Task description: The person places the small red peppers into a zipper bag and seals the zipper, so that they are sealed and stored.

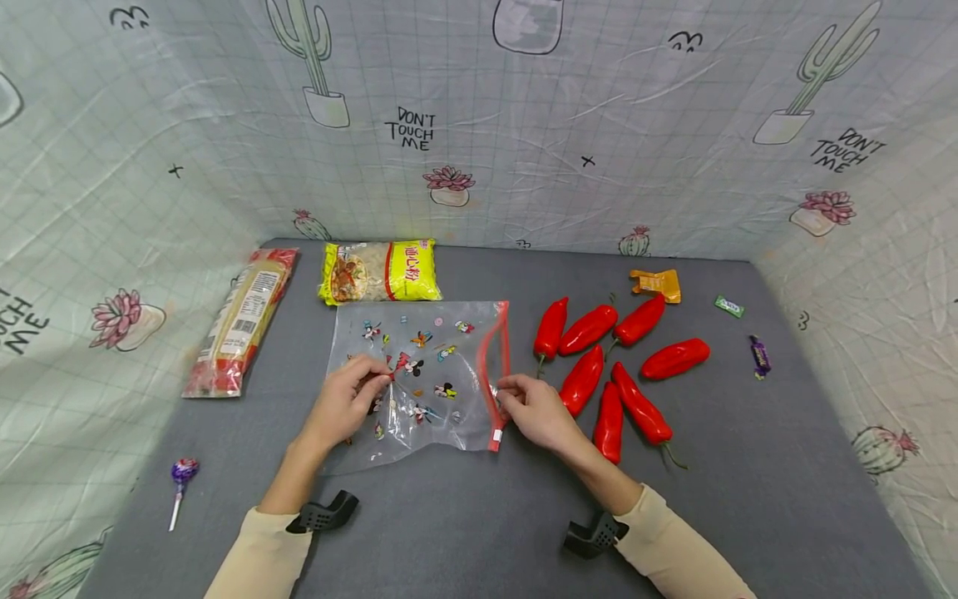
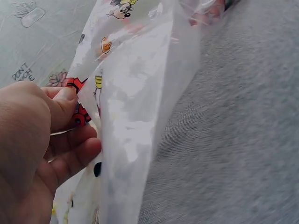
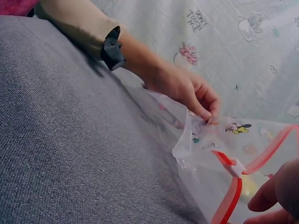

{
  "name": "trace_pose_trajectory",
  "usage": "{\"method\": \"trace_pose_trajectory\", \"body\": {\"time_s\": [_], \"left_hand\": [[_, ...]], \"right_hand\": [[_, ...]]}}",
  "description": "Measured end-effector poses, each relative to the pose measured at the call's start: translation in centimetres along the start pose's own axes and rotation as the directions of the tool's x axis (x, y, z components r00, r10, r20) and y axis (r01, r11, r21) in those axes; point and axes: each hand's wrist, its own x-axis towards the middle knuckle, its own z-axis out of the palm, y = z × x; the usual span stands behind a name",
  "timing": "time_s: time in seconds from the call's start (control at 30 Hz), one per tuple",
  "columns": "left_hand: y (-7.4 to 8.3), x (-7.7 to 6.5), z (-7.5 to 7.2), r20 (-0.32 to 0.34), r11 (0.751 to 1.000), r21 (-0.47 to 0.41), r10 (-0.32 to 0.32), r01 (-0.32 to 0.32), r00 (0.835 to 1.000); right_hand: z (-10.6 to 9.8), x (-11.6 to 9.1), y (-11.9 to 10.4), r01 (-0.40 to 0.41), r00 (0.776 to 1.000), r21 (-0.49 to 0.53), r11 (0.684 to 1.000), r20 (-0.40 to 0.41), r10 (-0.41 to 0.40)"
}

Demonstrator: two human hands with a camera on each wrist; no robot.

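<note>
A clear zip bag with cartoon prints and a red zip edge lies on the grey table, its mouth facing right. Near its middle my left hand pinches the upper layer between thumb and fingertips and draws it up into folds. My right hand is at the red zip edge, fingertips bent beside the mouth. In the right wrist view the red strips stand apart from a white slider, with the right fingers right by them; whether they grip the edge I cannot tell.
Several red peppers lie right of the bag, close to the right hand. A yellow food packet sits behind the bag, and a long red-ended packet is at left. A lollipop lies front left; small wrapped sweets are at right.
</note>
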Motion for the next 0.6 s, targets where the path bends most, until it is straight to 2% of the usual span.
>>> {"method": "trace_pose_trajectory", "body": {"time_s": [0.23,0.33,0.47,0.6], "left_hand": [[-0.5,-0.2,-0.8,-0.023,0.998,-0.067,-0.017,0.015,1.000],[-0.4,-0.3,-0.9,-0.039,0.998,-0.062,0.004,-0.006,0.999],[-0.2,-0.3,-0.8,-0.047,0.999,-0.014,0.034,-0.035,0.998],[0.2,-0.1,-0.7,-0.043,0.999,0.003,0.036,-0.036,0.998]], "right_hand": [[-0.3,-0.1,-0.2,0.008,1.000,-0.043,0.999,-0.019,-0.009],[-0.5,-0.2,-0.4,0.024,1.000,-0.070,0.997,-0.014,-0.025],[-1.3,-0.5,-1.0,0.100,0.994,-0.123,0.987,-0.027,-0.104],[-2.9,-0.5,-1.7,0.183,0.975,-0.191,0.964,-0.093,-0.203]]}}
